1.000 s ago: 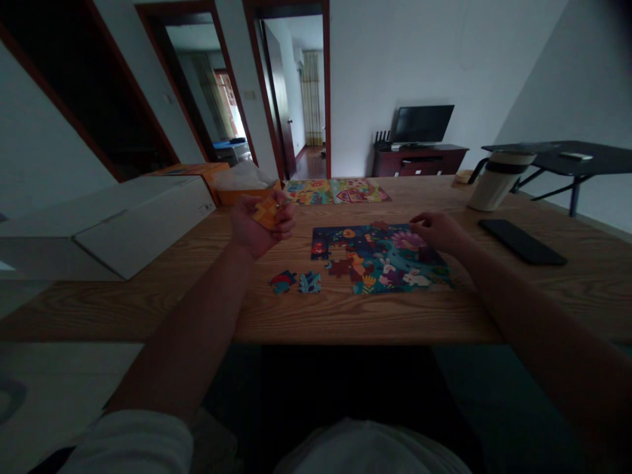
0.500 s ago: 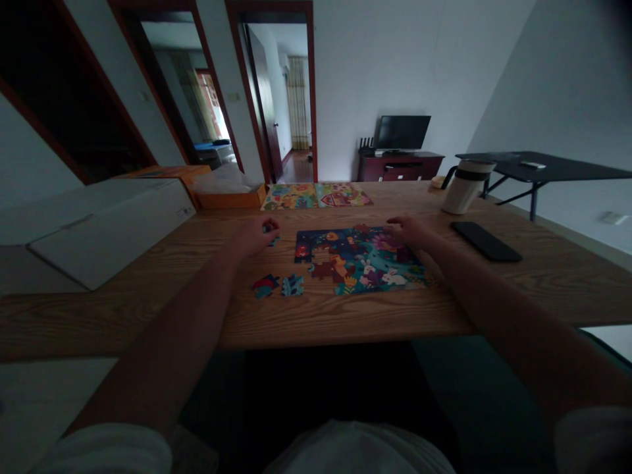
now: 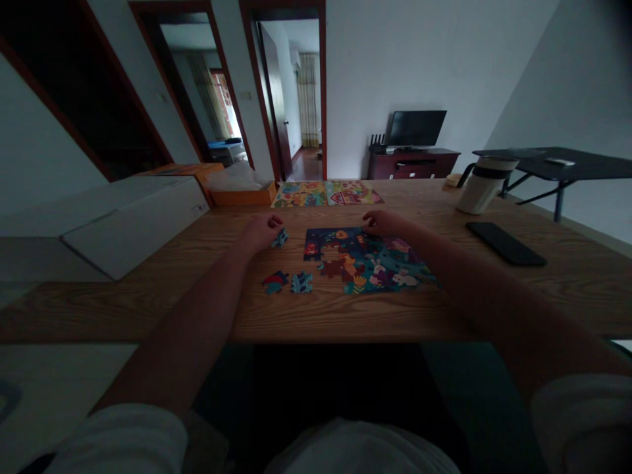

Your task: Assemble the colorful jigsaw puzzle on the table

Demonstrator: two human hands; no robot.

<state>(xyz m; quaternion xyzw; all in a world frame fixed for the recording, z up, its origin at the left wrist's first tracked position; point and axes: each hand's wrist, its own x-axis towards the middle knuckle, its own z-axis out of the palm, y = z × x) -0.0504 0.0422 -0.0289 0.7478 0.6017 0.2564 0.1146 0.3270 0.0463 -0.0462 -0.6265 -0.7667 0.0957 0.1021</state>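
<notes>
On the wooden table lies a partly assembled jigsaw puzzle (image 3: 385, 260) with rabbits and dark blue night colours; a gap shows bare wood in its left part. My right hand (image 3: 382, 223) is over the puzzle's top edge, fingers pinched at a puzzle piece mostly hidden under them. Left of the puzzle, my left hand (image 3: 263, 232) has its fingers curled around a blue patterned puzzle piece (image 3: 280, 238), which shows below the fingertips. Nearer to me lie a red and teal puzzle piece (image 3: 275, 282) and a blue leaf-patterned puzzle piece (image 3: 301, 283).
Behind the puzzle lie colourful picture sheets (image 3: 328, 193). An orange box tray (image 3: 244, 197) with clear plastic and a long white box (image 3: 143, 220) stand at the left. To the right are a black phone (image 3: 504, 243) and a white mug-like jug (image 3: 486, 186).
My right hand has moved left along the puzzle's top edge, over the spot where a brown piece lay. The left hand stays beside the puzzle; its piece shows more. The view has shifted slightly.
</notes>
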